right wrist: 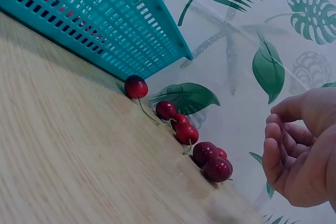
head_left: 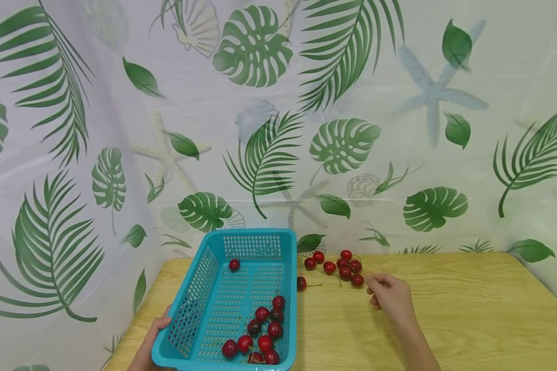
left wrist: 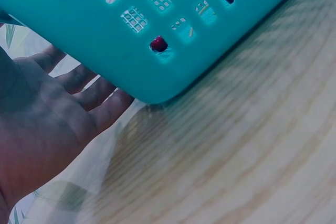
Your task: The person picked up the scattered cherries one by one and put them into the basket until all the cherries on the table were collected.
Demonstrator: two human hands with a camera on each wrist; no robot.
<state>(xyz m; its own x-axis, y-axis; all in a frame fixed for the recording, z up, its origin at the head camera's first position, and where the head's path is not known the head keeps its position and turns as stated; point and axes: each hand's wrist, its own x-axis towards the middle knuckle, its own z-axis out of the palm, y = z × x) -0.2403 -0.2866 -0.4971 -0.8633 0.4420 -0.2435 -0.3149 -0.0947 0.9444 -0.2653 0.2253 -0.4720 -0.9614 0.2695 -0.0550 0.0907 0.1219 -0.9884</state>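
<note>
A blue plastic basket (head_left: 248, 304) holds several dark red cherries (head_left: 275, 330), mostly at its near right, with a single cherry (head_left: 234, 265) near the far left. My left hand (head_left: 152, 340) holds the basket's left side, thumb at the rim; in the left wrist view its fingers (left wrist: 107, 109) lie against the outer wall. My right hand (head_left: 392, 299) hovers just right of the loose cherries (head_left: 345, 272), fingers loosely bent and thumb near the index fingertip. In the right wrist view no cherry shows between its fingers (right wrist: 273, 150).
A lone cherry (head_left: 301, 284) with a long stem lies against the basket's right side. Everything stands on a wood-grain table (head_left: 482, 314). A white sheet with green leaf prints (head_left: 353, 216) hangs behind the table and at the left.
</note>
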